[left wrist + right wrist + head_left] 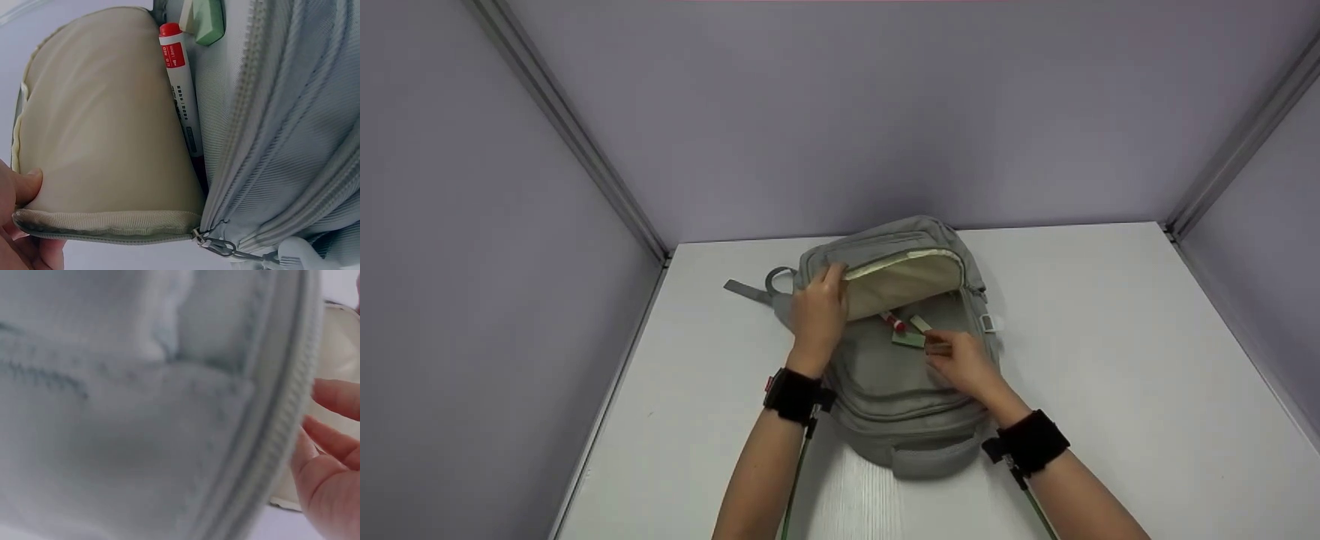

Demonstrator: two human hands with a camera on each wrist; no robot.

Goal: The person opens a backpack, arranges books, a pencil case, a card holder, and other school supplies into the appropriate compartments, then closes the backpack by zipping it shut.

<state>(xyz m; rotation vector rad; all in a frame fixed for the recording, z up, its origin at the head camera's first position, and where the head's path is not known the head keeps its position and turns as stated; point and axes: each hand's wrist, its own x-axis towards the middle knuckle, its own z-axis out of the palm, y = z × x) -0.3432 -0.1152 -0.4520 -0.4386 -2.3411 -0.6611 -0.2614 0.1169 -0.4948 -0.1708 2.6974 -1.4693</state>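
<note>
A grey backpack (pixel 877 367) lies on the table with its front pocket unzipped. My left hand (pixel 819 307) grips the edge of the pocket flap (pixel 107 124) and holds it up, its beige lining showing. In the pocket, a red-capped marker (pixel 183 95) lies along the fold of the flap. Beside its cap are a green block (pixel 208 22) and a cream block (pixel 187 16). Over the pocket, my right hand (pixel 964 364) has its fingertips right by the green block; I cannot tell whether they pinch something. In the right wrist view, the zipper edge (pixel 287 405) partly hides those fingertips.
The white table (pixel 1110 360) meets a pale back wall (pixel 840 112) and side panels. A strap (pixel 748 291) sticks out left of the backpack, and a white tag (pixel 988 323) hangs on its right side. The carry handle (pixel 937 457) faces the near edge.
</note>
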